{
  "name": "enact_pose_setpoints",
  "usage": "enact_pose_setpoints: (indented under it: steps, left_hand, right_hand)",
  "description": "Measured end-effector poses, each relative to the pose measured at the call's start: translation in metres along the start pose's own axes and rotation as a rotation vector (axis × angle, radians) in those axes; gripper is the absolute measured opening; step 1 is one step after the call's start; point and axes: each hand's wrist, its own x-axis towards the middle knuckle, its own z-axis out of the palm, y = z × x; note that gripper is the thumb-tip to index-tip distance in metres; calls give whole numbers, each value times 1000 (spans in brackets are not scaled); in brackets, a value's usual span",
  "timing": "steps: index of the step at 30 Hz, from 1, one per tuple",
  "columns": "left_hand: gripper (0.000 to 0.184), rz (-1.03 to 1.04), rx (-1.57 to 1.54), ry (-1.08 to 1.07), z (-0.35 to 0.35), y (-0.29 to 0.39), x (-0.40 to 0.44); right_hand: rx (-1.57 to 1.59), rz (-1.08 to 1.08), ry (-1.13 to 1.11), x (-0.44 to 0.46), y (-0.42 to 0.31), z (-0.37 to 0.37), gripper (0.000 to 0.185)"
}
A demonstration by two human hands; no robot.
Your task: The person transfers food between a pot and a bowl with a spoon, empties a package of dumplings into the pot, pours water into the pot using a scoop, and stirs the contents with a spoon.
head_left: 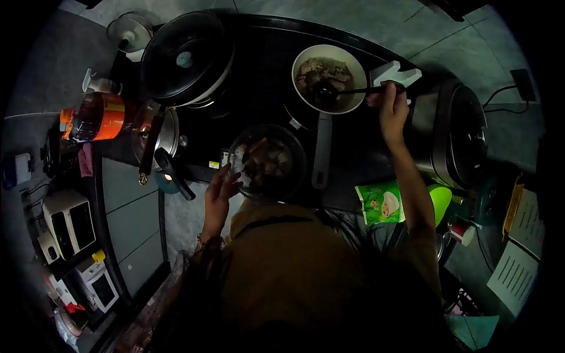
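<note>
Right hand (389, 109) clasps ladle (347, 91), upper centre; likely light, stiff, best held by handle (368, 90). Left hand (220, 189) at bowl (299, 165); grip unclear.

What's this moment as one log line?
right hand: holds ladle, its head in pan | left hand: at bowl rim, grip unclear | pan: food inside

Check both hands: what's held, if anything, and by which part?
Right hand: long-handled black ladle, gripped near the handle's far end. Left hand: fingertips at the left rim of the dark round bowl; can't tell if gripping.
</note>
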Motion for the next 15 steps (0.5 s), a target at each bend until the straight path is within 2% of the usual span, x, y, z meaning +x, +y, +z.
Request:
enact_pose_setpoints:
  steps: [4,5,6,7,8,11,13,15]
  left_hand:
    - [38,20,-2,21,0,-6,4]
    - [37,39,4,25,-1,-7,2]
    - [37,3,14,50,-3,-9,-1]
    - [37,10,15,54,-6,-10,-2]
    - [37,36,11,50,-10,-11,1]
    - [44,31,78,79,-28,-24,4]
    - [43,29,35,110,-38,-36,6]
    - [37,32,27,140,-51,-47,15]
  right_hand:
    - [-70,-25,-10,-2,-3,3,31]
    - [-256,-105,21,-3,-13,3,32]
    - [9,22,53,0,6,2,34]
    - [-57,50,-37,2,-4,-2,33]
    - [7,30,31,-2,-9,1,33]
    - [73,-28,6,-13,-20,2,33]
    - [55,-26,25,-32,-34,5,32]
    - [89,52,-60,-50,-44,9,32]
